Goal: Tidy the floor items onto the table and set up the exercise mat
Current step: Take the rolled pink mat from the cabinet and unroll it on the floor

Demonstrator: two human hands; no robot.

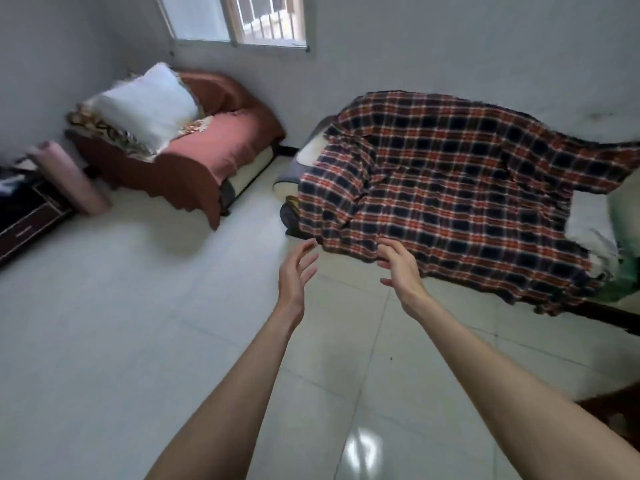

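Both bare arms reach out over the glossy white tiled floor [138, 341], the left hand [294, 275] and right hand [398, 268] empty, fingers spread and loosely curled, palms facing each other. The rolled pink foam exercise mat [69, 178] stands tilted on that floor far to their left, beside a brown wooden armchair with pink cushion [194, 157]. A red-and-navy plaid blanket [450, 188] drapes a sofa just beyond the hands.

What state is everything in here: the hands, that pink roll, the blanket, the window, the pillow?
Left hand: open, empty, held in the air.
Right hand: open, empty, fingers loosely curled.
Pink exercise mat: rolled up, leaning against the dark cabinet.
Plaid blanket: spread over the sofa, rumpled.
White pillow: propped on the red chair.
Window: seems slid partly open.
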